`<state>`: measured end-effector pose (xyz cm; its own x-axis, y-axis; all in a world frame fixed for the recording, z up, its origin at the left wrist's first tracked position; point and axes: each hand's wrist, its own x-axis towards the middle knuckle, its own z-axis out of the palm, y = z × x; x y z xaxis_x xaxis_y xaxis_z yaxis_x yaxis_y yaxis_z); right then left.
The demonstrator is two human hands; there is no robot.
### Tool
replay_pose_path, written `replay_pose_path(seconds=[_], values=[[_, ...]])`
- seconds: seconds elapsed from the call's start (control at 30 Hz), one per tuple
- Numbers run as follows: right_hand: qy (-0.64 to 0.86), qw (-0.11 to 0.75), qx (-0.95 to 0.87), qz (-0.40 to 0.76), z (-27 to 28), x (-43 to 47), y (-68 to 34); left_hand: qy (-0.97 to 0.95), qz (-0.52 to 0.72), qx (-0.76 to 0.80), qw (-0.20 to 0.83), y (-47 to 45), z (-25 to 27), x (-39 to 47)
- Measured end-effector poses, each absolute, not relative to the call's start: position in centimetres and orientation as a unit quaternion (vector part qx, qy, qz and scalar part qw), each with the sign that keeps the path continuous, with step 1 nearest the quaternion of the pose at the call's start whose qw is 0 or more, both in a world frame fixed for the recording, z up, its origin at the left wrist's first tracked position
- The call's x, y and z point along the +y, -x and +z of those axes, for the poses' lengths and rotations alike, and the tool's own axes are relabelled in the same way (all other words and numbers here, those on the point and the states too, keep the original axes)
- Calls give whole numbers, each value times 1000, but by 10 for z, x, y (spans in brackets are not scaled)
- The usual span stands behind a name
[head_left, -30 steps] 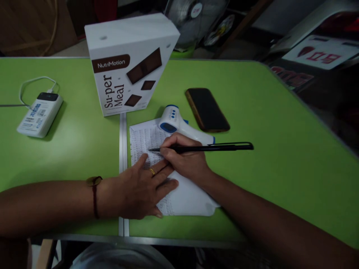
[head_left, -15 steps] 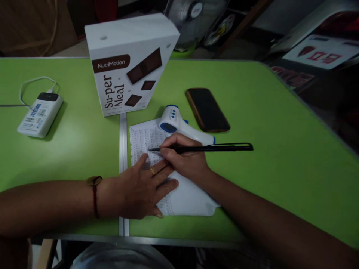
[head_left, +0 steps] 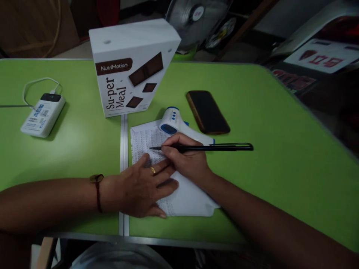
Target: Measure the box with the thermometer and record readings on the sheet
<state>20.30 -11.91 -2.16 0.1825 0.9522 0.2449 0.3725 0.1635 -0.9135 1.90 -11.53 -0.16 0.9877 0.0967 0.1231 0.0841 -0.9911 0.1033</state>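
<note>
A black pen [head_left: 218,147] is pinched in my right hand [head_left: 189,157], its tip pointing left over the written part of a white paper sheet [head_left: 193,198]. Rows of dense handwriting cover the left side of that sheet. My left hand [head_left: 146,185] lies flat on the paper with fingers spread, its fingertips close to the right hand. It has a gold ring [head_left: 152,170] on one finger. Just beyond my right hand, a white and blue infrared thermometer [head_left: 182,129] rests on the paper's upper edge.
A white NutriMotion box [head_left: 131,74] stands upright behind the paper. To the right lies a dark phone [head_left: 208,112] in a brown case. A white power bank [head_left: 43,116] with a cable sits at left. Beyond the green table [head_left: 280,149] stands a fan [head_left: 196,18].
The whole view has shifted slightly, so things sit a little lower and further right. Both hands keep nearly the same place on the paper, and the pen stays in my right hand.
</note>
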Motion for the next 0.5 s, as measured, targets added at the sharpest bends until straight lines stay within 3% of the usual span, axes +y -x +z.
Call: replay_pose_path(seconds=[0.17,0.5], values=[[594,509,-528,330,-21,-120,-204,-992,100,16,71,-23,-12,-108],[578,516,-550,312,-21,-117,-206,-993,38,20,109,-22,-13,-106]])
